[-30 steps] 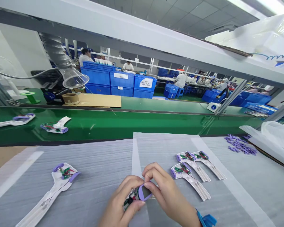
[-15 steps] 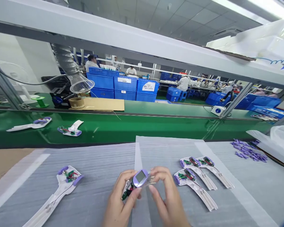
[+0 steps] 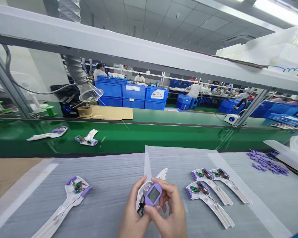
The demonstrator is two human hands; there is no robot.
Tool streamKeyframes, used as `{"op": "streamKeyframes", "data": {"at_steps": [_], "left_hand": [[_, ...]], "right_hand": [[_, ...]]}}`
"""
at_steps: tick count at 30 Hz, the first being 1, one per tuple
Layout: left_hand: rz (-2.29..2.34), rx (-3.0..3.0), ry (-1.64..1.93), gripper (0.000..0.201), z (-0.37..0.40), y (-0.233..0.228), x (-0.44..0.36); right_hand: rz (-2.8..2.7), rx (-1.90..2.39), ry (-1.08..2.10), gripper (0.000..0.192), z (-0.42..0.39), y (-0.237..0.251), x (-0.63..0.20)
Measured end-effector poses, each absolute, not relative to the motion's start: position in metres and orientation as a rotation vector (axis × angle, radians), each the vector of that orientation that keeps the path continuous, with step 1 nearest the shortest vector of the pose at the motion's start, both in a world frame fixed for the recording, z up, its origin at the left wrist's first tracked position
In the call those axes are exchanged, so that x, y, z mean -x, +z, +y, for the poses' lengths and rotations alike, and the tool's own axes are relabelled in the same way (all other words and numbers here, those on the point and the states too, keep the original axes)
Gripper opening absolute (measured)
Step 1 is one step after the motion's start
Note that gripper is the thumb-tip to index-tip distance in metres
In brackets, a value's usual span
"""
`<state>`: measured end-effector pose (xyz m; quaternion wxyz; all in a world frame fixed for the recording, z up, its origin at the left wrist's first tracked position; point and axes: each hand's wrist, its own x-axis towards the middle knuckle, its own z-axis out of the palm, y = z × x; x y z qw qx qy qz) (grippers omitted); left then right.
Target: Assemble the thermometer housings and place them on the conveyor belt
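the right hand (image 3: 172, 206), held apart from the purple-framed screen (image 3: 154, 194) half a second ago, is now closed on it: its edge is grasped between thumb and fingers. the white shell (image 3: 139, 195) is gripped by the fingers of the left hand (image 3: 135, 215), so both parts appear to be steadied together. they are held above the near middle of the worktop (image 3: 109, 188), between one open half-shell (image 3: 71, 200) on the left and three more on the right. the shell's ribbed handle (image 3: 163, 174), hidden half a second ago, is now pointed away and to the right. the screen's face is turned up towards the camera, its long axis slanted the same way. whether the screen is seated cannot be told, as the joint is partly covered.
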<state>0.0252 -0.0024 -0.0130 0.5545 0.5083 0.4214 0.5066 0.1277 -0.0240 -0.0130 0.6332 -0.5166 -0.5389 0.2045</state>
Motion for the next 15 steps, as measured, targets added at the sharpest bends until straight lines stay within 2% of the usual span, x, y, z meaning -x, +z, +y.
{"op": "streamKeyframes", "data": {"at_steps": [5, 15], "left_hand": [[0.831, -1.161, 1.106, 0.052, 0.0038, -0.0144, -0.0278], [1.001, -1.333, 1.268, 0.039, -0.0033, -0.0076, -0.0298]], "right_hand": [[-1.303, 1.086, 0.354, 0.032, -0.0193, -0.0145, -0.1302], [-1.27, 1.124, 0.3, 0.032, -0.0176, -0.0142, -0.1254]]}}
